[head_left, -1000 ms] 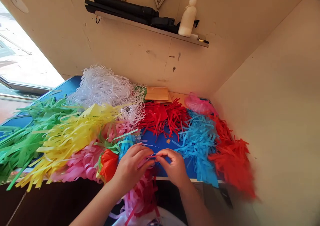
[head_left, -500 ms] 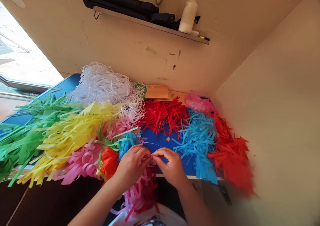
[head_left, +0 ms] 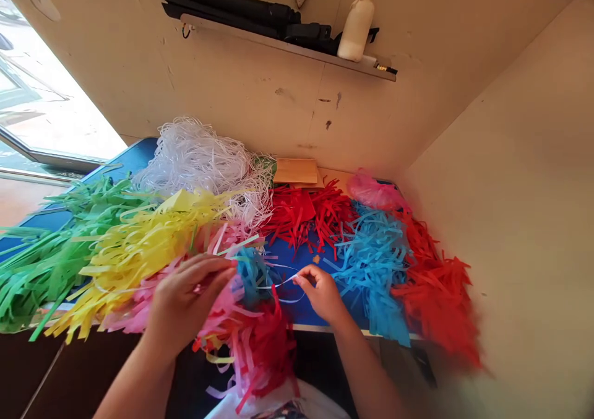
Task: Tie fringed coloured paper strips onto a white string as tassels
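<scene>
My right hand (head_left: pixel 321 294) pinches a thin white ribbon (head_left: pixel 284 283) between thumb and fingertips, above the blue tabletop. The ribbon runs leftward in loose loops toward a small blue paper tassel (head_left: pixel 252 275). My left hand (head_left: pixel 183 298) is further left, its thumb and fingers closed together beside the blue tassel; what they hold is hidden. Below and between the hands, a red paper tassel (head_left: pixel 273 335) and pink paper strips (head_left: pixel 244 351) hang over the table's front edge toward my lap. Orange and yellow strips show partly beneath my left wrist.
Green (head_left: pixel 88 233), yellow (head_left: pixel 139 239), light blue (head_left: pixel 378 258) and red fringed paper (head_left: pixel 439 295) lie around the blue table (head_left: pixel 315 311). White string (head_left: pixel 199 159) is heaped behind, near brown card (head_left: pixel 296 171). A wall shelf (head_left: pixel 278 44) holds a white bottle (head_left: pixel 357 26) and black items.
My hands were together at the ribbon and have drawn apart. The left hand moved left and rose slightly, while the right hand keeps its pinch and a loop of ribbon shows between them.
</scene>
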Tool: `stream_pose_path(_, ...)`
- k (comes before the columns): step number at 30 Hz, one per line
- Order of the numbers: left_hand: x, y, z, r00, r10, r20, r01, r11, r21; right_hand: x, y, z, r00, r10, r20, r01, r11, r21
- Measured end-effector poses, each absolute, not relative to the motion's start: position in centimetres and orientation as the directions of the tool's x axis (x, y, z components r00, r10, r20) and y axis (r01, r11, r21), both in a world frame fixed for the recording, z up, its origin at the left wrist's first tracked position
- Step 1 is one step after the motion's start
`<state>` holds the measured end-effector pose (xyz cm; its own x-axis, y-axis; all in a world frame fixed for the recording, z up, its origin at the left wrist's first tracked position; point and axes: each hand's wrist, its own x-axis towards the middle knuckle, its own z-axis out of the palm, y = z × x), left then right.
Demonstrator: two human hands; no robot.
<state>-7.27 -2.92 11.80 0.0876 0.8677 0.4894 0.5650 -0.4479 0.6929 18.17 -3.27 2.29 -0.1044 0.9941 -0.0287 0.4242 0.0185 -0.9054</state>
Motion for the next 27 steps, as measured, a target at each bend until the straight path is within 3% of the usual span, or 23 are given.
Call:
stream_pose_path(2, -5.2, -2.8, 10.4, 0.187, 0.898, 0.399, 0.466, -0.439, 0.768, 17.8, -3.5, 3.1, -0.118, 0.99, -0.082, 0.223, -0.054, -0.973)
stream_pose_path(7, -0.4, -2.7, 6.5, 0.417, 0.904, 0.091, 0.328, -0.244, 0.913, 17.4, -3.8, 4.5, -0.092, 0.985, -0.148, -0.066, -0.154, -0.986)
stream_pose_path(11, 0.2, -2.4, 4.5, 0.399, 0.917, 0.021, 0.338, -0.168, 0.926, 19.1, -3.6, 5.2, -0.11, 0.959, -0.262, -0.512, -0.281, -0.812)
stream_pose_path(13, 0.1, -2.3, 4.1, 0.376, 0.927, 0.008, 0.321, -0.138, 0.937, 19.7, -3.6, 5.4, -0.118, 0.956, -0.269, -0.633, -0.281, -0.721)
stream_pose_path(15, 0.0, -2.2, 4.0, 0.354, 0.935, -0.002, 0.318, -0.118, 0.941, 19.8, -3.6, 5.5, -0.103, 0.965, -0.241, -0.656, -0.248, -0.713)
stream_pose_path(19, -0.1, -2.2, 4.1, 0.35, 0.937, -0.001, 0.332, -0.122, 0.935, 19.2, -4.1, 5.6, -0.003, 0.994, -0.108, -0.518, -0.094, -0.85)
stream_pose_path(22, -0.3, -2.4, 4.3, 0.333, 0.943, 0.012, 0.331, -0.129, 0.935, 18.9, -4.7, 6.0, 0.036, 0.999, -0.032, -0.482, -0.011, -0.876)
stream_pose_path(25, -0.5, -2.6, 4.5, 0.255, 0.959, 0.121, 0.242, -0.185, 0.953, 18.2, -5.0, 6.2, -0.113, 0.988, -0.105, -0.499, -0.148, -0.854)
stream_pose_path(27, -0.7, -2.7, 4.7, 0.173, 0.98, 0.099, 0.134, -0.123, 0.983, 17.4, -4.9, 6.0, -0.155, 0.97, -0.187, -0.38, -0.233, -0.895)
